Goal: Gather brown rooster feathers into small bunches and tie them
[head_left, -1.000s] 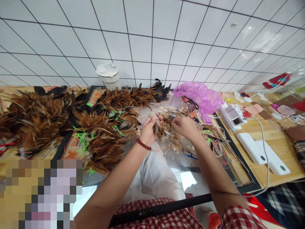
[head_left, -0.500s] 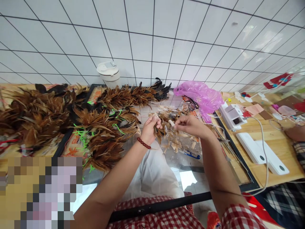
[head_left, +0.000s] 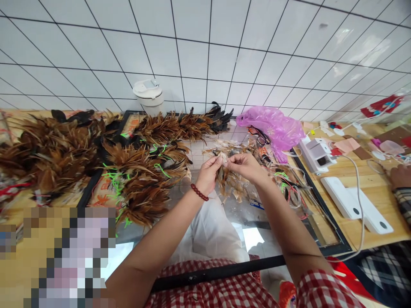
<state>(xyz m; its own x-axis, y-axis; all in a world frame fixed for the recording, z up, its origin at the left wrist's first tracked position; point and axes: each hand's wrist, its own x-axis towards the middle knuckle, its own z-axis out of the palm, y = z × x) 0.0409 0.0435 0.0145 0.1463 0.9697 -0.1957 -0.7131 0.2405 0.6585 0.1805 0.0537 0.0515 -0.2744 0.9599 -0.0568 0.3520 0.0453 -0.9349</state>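
Observation:
My left hand (head_left: 208, 172), with a red bead bracelet on the wrist, pinches a small bunch of feathers (head_left: 224, 157) by its pale, fluffy end. Against that same end press the fingertips of my right hand (head_left: 245, 167), also closed. Both hands meet above a glass tabletop, and brown feather tips hang below them. Loose brown and whitish feathers (head_left: 236, 192) lie scattered beneath and behind my hands. To the left are brown feather bundles (head_left: 141, 184) with bright green ties. Whether my right fingers hold a separate feather is too small to tell.
Along the wall stand a white lidded cup (head_left: 149, 96) and a long brown-black feather strand (head_left: 180, 126). A pink plastic bag (head_left: 272, 128) and glasses (head_left: 259, 136) lie at the back right. White power banks (head_left: 356, 205) and a cable sit farther right, near another person's hand (head_left: 400, 176).
My right hand has moved left and now meets my left hand at the feathers' pale end. Green and red strings on the right have come into sight. The view has shifted slightly.

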